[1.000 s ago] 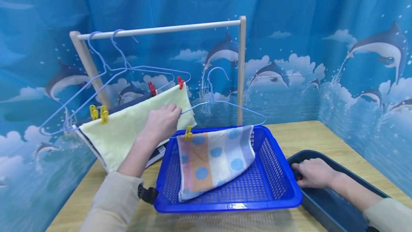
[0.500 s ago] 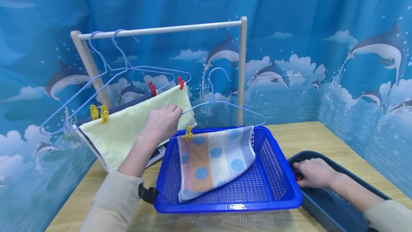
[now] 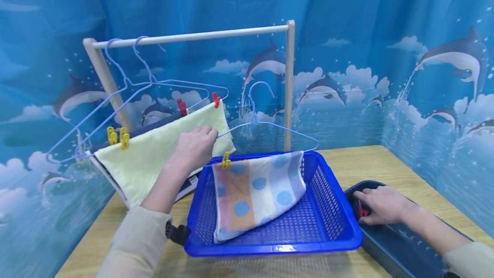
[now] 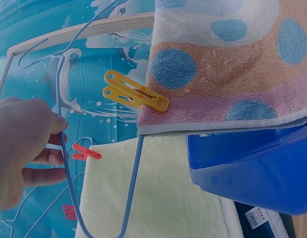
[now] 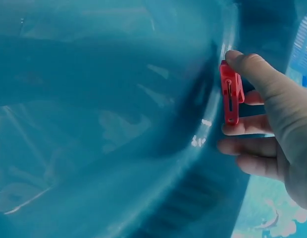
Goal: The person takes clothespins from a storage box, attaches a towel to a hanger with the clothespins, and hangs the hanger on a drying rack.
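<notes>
My left hand [image 3: 194, 147] grips the left arm of a light blue wire hanger [image 3: 254, 119]. A striped towel with blue dots [image 3: 262, 188] hangs from this hanger, over a blue basket [image 3: 274, 248]. One yellow clothespin [image 4: 136, 92] fastens the towel at its left end; no clip shows at its right end. Inside a dark tray [image 3: 403, 252], my right hand [image 3: 386, 205] pinches a red clothespin [image 5: 231, 93] between thumb and fingers, close to the tray wall.
Behind the basket stands a rack [image 3: 193, 35] with a metal bar and wooden posts. Two hangers hang at its left, bearing a pale yellow towel [image 3: 158, 153] and a dark cloth behind it, held by yellow and red clothespins. A dolphin-print curtain [image 3: 339, 33] surrounds the wooden table [image 3: 359, 162].
My right hand has shifted slightly right within the tray, and the red clothespin shows more clearly in its fingers. The left hand, hanger and dotted towel have stayed in place.
</notes>
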### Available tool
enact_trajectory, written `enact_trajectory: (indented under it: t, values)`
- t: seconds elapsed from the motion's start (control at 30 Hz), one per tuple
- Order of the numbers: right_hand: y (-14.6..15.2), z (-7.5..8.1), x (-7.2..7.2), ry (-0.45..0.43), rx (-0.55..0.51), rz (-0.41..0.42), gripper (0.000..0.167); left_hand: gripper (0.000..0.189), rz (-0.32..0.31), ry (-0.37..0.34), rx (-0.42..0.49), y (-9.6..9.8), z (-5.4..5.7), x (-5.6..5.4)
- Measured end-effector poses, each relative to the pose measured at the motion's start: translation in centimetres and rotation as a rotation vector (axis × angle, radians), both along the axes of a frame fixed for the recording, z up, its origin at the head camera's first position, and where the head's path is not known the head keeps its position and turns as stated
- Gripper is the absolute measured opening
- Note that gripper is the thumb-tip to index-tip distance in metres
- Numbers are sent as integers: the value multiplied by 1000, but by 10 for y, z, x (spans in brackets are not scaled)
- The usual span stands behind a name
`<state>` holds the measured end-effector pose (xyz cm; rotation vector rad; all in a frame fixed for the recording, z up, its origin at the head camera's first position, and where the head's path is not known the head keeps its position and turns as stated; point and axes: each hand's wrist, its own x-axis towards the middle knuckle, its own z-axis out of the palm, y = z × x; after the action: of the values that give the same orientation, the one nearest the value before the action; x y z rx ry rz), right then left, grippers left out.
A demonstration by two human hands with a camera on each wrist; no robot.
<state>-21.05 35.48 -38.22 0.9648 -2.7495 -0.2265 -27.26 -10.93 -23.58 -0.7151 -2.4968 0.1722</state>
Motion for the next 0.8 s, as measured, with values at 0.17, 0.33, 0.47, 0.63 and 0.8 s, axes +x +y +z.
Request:
enact_trajectory:
  t: [0.17, 0.33, 0.47, 0.63, 0.8]
  values:
    - [7, 12, 1, 43, -74, -15, 53, 5, -6, 7, 4, 1, 0, 0]
    - [11, 25, 0, 78, -166, -22, 55, 5, -6, 7, 5, 1, -1, 0]
    - [9, 30, -1, 109, -251, 45, 60, 5, -2, 0, 5, 0, -1, 0]
    - [0, 36, -2, 158, -319, 150, 65, 4, -1, 3, 3, 0, -1, 0]
    - [-12, 44, -2, 143, -430, 150, 59, 5, -1, 1, 4, 0, -1, 1]
